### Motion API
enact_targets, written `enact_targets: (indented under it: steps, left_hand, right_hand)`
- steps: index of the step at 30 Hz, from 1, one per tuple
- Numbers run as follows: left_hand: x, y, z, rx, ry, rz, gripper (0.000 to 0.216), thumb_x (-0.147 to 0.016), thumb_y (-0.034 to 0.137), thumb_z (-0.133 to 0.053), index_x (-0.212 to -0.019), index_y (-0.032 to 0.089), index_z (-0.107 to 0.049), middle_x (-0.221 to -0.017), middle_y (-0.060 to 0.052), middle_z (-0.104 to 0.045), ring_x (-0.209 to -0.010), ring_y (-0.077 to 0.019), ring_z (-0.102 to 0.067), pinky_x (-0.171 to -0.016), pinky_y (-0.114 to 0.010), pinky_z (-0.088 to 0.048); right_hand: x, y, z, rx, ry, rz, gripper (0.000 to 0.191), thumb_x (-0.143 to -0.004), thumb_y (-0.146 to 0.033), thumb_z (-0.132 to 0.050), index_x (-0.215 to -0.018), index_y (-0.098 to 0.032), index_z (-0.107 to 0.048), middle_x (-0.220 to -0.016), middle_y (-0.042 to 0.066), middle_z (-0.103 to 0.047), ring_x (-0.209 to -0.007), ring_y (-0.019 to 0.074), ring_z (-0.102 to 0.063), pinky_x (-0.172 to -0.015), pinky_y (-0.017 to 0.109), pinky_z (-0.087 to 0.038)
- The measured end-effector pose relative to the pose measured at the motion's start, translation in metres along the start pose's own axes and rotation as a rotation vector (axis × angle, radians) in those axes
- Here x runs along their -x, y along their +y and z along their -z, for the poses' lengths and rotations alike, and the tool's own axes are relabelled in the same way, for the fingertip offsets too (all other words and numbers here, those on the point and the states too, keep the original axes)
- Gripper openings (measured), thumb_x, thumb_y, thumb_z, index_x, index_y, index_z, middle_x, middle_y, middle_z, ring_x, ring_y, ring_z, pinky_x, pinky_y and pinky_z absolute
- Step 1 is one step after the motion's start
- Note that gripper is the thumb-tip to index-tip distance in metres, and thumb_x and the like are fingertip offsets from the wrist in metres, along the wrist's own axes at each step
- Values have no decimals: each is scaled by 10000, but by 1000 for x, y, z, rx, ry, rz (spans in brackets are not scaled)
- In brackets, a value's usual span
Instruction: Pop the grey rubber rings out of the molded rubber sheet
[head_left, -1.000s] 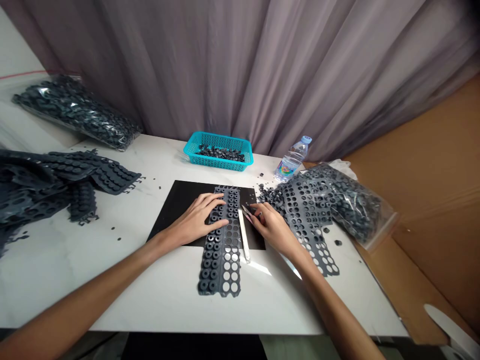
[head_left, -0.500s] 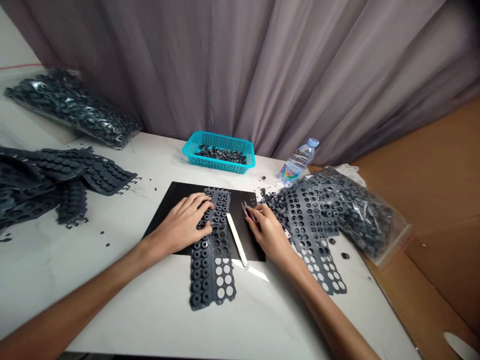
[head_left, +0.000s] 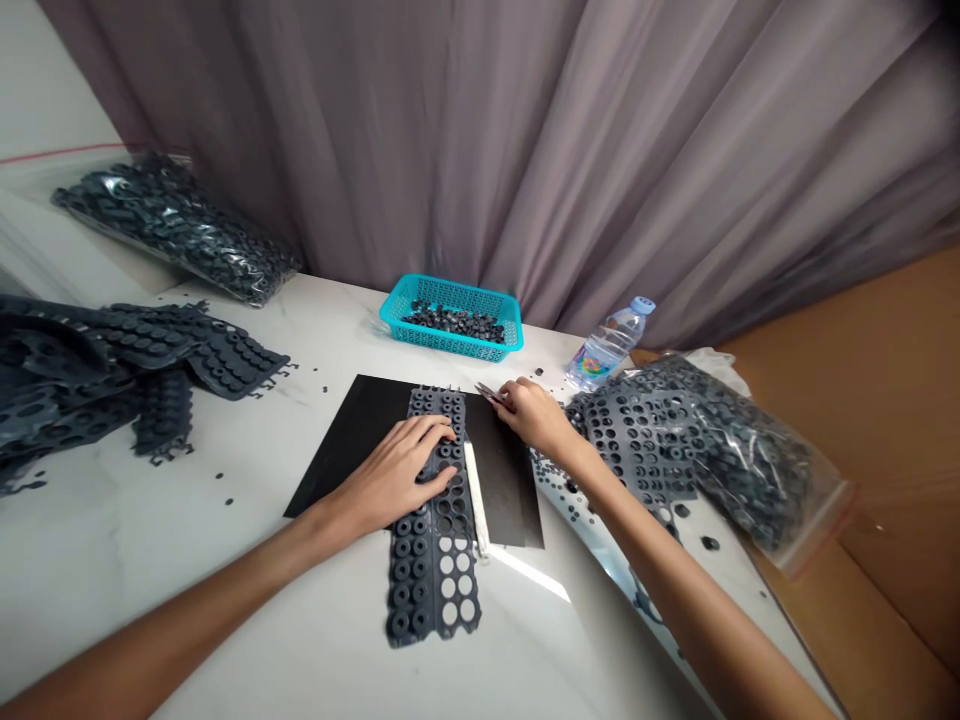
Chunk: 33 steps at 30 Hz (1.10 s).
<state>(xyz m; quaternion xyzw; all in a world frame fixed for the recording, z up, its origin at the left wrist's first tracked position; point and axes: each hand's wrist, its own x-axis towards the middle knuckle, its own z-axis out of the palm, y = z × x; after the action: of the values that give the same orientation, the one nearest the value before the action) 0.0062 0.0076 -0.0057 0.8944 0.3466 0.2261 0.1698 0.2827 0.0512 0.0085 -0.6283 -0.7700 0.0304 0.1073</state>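
A dark rubber sheet (head_left: 412,560) with rows of ring-shaped pieces and round holes lies lengthwise before me, its far part on a black mat (head_left: 337,440). My left hand (head_left: 409,465) rests on the sheet, thumb and fingers apart. Beyond the mat's right part, my right hand (head_left: 532,410) is closed on a small two-pronged metal tool (head_left: 491,395), tweezers or snips; I cannot tell which. Its tips point left, near the sheet's far end. A slim white-handled tool (head_left: 476,495) lies along the sheet's right edge.
Behind the mat stands a turquoise basket (head_left: 451,350) with small dark pieces. A water bottle (head_left: 611,340) leans right of it. Bags of dark pieces (head_left: 180,230) (head_left: 757,460) lie left and right. More rubber sheets (head_left: 225,355) are piled left; a punched sheet (head_left: 637,440) lies right, among loose bits.
My right hand has moved forward with the small tool, toward the sheet's far end. My left hand stays on the sheet. The whole view has shifted slightly.
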Motion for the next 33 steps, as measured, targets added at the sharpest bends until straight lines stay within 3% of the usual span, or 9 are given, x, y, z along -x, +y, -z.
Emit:
enact_targets:
  steps: [5,14,22,28,31,33]
  left_hand:
    - [0,-4,-2,39,-5,4,339,-987,286,-624,-1315,256,-545,-1462,-66,-565,-1367,-282,-529,-1170,-478,-439]
    - [-1,-5,-5,69,19,-43,188,-1017,246,-572,-1204,260,-586,-1469,-44,-593,-1377,-267,-531,-1193,-494,-418]
    - [-2,-9,-15,85,69,-53,185,-1005,209,-562,-1186,242,-585,-1464,-62,-612,-1377,-265,-536,-1177,-499,-440]
    - [-2,-6,-9,87,60,-57,194,-1039,198,-515,-1209,236,-600,-1452,-71,-624,-1367,-264,-551,-1175,-510,-438]
    - [-2,-6,-8,68,43,-56,214,-1039,213,-531,-1240,241,-599,-1462,-70,-609,-1353,-269,-554,-1164,-506,-435]
    - [-2,-6,-7,56,36,-51,224,-1035,217,-546,-1250,249,-599,-1452,-61,-610,-1335,-269,-561,-1153,-497,-435]
  right_hand:
    - [-13,12,0,-82,1,38,122,-990,-275,-646,-1057,-188,-699,-1003,78,-707,-837,188,-651,-746,271,-457]
    - [-45,6,-14,-77,137,64,194,-1030,-283,-599,-1109,-234,-769,-1087,83,-714,-1038,228,-644,-873,291,-468]
    - [-38,14,-29,-13,223,8,336,-1083,-279,-469,-1241,-208,-758,-1113,130,-670,-1060,262,-610,-931,351,-495]
    - [-15,-15,-5,-3,204,24,369,-1092,-287,-426,-1330,-156,-675,-1218,181,-628,-1140,309,-575,-1034,453,-457]
    - [24,-43,18,-47,140,66,420,-1070,-427,-507,-1425,-216,-583,-1170,135,-673,-1112,296,-612,-975,424,-483]
    - [51,-59,32,-172,-135,56,617,-1006,-507,-613,-1526,-217,-452,-909,54,-711,-847,256,-670,-766,357,-503]
